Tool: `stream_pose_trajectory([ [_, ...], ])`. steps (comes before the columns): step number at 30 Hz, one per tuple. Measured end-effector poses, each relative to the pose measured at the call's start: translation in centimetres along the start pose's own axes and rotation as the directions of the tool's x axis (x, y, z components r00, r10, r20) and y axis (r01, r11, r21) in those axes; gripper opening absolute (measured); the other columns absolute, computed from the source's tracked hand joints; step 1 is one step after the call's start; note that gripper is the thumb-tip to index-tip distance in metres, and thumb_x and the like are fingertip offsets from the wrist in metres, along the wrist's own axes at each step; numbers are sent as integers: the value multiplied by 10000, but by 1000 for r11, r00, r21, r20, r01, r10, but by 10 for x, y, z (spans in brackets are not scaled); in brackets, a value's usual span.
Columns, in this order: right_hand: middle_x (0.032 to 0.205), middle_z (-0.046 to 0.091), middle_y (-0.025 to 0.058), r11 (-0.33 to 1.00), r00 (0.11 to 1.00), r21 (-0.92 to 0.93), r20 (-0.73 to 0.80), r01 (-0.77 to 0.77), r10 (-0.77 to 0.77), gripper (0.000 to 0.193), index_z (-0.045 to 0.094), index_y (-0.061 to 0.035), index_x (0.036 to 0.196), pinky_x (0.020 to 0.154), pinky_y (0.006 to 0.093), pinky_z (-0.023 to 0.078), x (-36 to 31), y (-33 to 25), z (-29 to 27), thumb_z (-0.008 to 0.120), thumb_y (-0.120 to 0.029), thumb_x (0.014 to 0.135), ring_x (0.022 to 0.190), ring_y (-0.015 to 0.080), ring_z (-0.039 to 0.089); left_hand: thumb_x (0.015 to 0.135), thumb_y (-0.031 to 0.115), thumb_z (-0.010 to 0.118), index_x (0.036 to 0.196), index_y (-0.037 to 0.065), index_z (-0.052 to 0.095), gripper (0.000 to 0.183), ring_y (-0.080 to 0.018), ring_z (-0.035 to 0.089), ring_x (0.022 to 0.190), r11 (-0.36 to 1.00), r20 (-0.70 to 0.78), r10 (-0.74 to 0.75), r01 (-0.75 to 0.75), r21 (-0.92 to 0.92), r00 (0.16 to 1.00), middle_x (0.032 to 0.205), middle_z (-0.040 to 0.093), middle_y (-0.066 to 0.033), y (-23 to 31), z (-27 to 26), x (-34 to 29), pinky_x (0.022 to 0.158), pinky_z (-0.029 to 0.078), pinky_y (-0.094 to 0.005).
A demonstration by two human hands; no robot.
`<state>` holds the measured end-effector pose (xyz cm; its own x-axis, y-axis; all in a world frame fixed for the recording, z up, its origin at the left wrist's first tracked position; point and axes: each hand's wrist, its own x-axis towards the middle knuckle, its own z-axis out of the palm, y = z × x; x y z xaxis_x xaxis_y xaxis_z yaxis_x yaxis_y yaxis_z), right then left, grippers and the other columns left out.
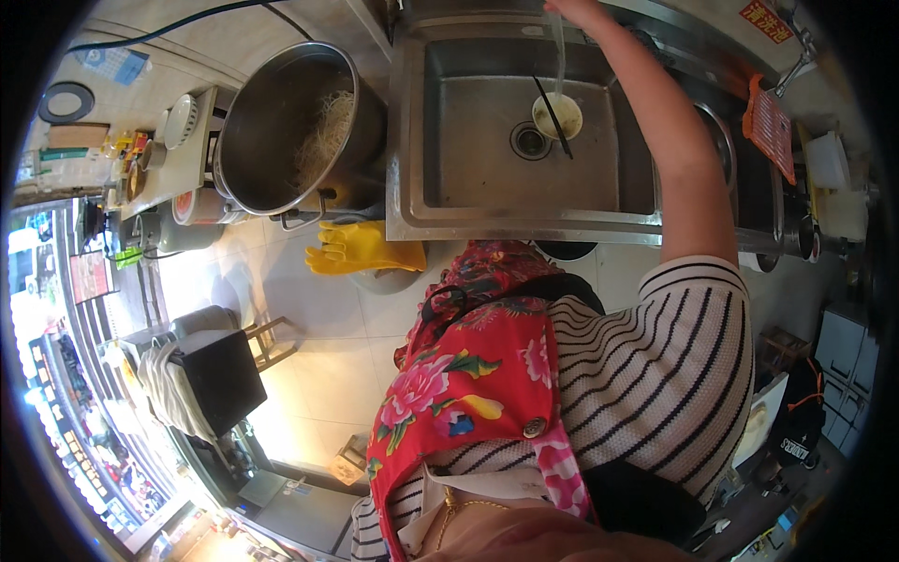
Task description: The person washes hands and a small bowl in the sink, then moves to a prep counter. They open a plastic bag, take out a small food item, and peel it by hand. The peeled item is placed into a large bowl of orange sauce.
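Note:
My right arm stretches over the right side of the steel sink (524,183), and my right hand (573,9) is at the top edge of the view, mostly cut off. Its visible fingers are close to where a stream of water (559,56) comes down. Below, the water falls into a small pale bowl (564,106) in the sink basin. A dark pair of chopsticks or a similar thin stick (552,114) leans across the bowl. Next to the bowl is the round drain (530,140). My left hand is out of view.
Left of the sink stands a large metal pot (281,126) with pale noodle-like strands (330,136) inside. Yellow rubber gloves (361,249) lie below it. An orange plastic basket (770,129) is at the right, and a black-topped stool or box (222,379) stands lower left.

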<state>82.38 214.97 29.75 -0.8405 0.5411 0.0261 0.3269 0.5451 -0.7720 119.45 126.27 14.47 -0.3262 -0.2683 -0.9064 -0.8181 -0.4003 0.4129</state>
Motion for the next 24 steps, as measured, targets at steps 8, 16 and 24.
stream_pose_trajectory([
  [8, 836, 636, 101, 544, 814, 622, 310, -564, 491, 198, 601, -95, 906, 623, 378, 472, 29, 40, 59, 571, -291, 896, 739, 242, 605, 865, 256, 586, 798, 94, 558, 177, -164, 544, 584, 1000, -1, -2, 2, -9, 1000, 649, 554, -20, -5, 0, -2, 550, 487, -302],
  [16, 784, 621, 106, 614, 843, 580, 326, -535, 427, 203, 582, -87, 872, 575, 373, 432, 13, 42, 47, 587, -290, 867, 652, 249, 554, 866, 254, 587, 794, 96, 559, 176, -161, 547, 584, 1000, -8, -3, 3, -24, 1000, 648, 558, -19, -15, -8, -12, 548, 487, -297],
  [24, 1064, 674, 157, 892, 923, -388, 202, -231, 327, 341, 687, -42, 1045, 818, 440, 507, -39, 120, 99, 613, -294, 828, 996, 324, 637, 866, 252, 589, 790, 98, 561, 175, -157, 549, 583, 999, -62, -4, 0, -52, 998, 647, 562, -18, -25, 6, -33, 547, 487, -293],
])
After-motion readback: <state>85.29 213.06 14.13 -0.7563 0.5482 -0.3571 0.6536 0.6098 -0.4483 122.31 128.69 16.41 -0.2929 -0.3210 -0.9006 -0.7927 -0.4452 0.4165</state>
